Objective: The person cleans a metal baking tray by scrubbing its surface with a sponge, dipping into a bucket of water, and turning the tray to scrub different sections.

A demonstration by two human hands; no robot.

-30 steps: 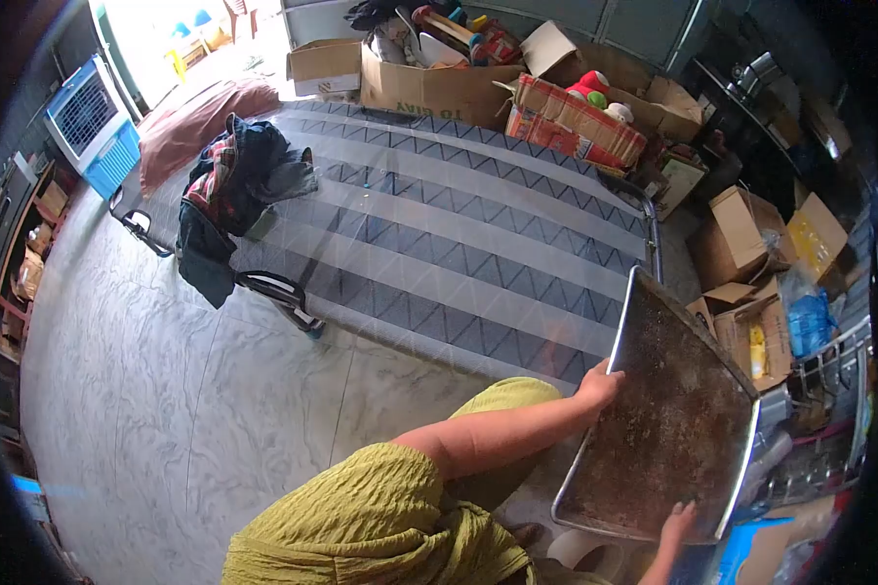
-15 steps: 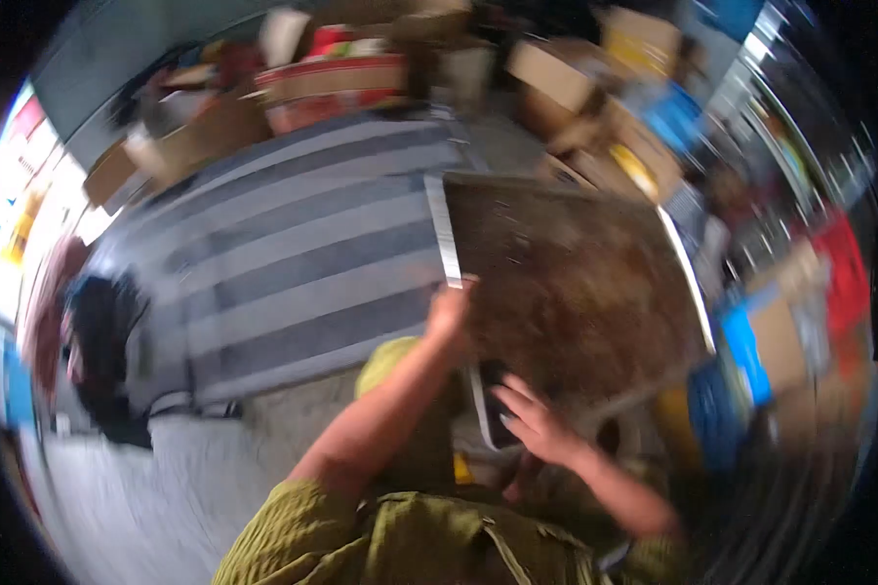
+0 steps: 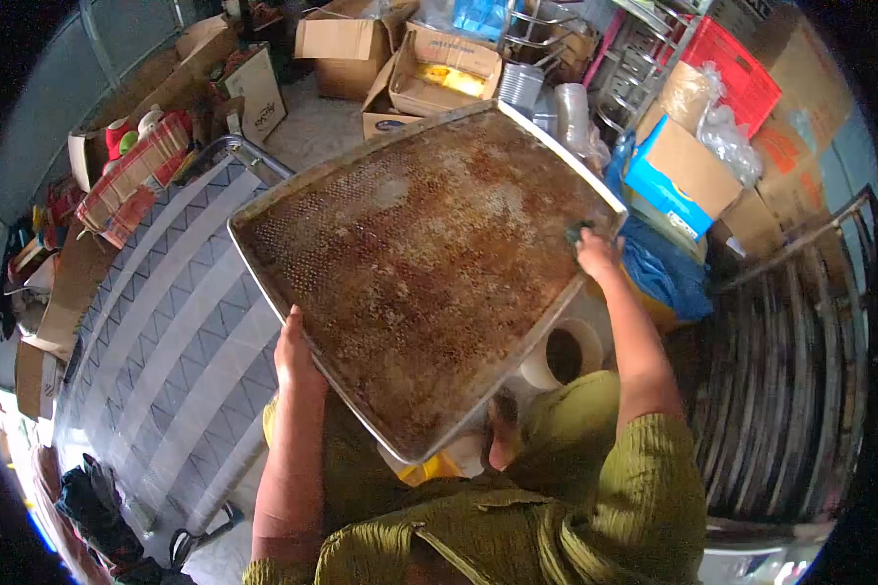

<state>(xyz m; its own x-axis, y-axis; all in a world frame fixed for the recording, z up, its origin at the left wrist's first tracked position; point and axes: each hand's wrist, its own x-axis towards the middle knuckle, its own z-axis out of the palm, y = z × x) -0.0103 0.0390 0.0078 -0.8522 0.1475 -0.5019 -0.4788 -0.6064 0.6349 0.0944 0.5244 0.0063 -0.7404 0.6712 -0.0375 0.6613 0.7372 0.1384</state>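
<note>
A large rusty brown tray [image 3: 429,263] with a pale metal rim is tilted up in front of my lap. My left hand [image 3: 298,356] grips its left rim, with the thumb showing along the edge and the other fingers hidden behind. Near the tray's right corner, my right hand [image 3: 598,252] presses a small dark green pad [image 3: 579,232] on the tray's surface, its fingers bent round it. Below the tray's lower right edge is a round whitish container [image 3: 580,341].
A striped folding bed [image 3: 180,331] lies to the left. Cardboard boxes [image 3: 337,44] stand at the back, with a blue-sided box [image 3: 678,175] at the right. A stack of dark trays [image 3: 780,380] is at the lower right, and dark clothes [image 3: 98,507] are at the lower left.
The view has swung right. The tray now lies across the middle, turned and raised in front of me. My right hand has moved from the tray's near edge to its right side.
</note>
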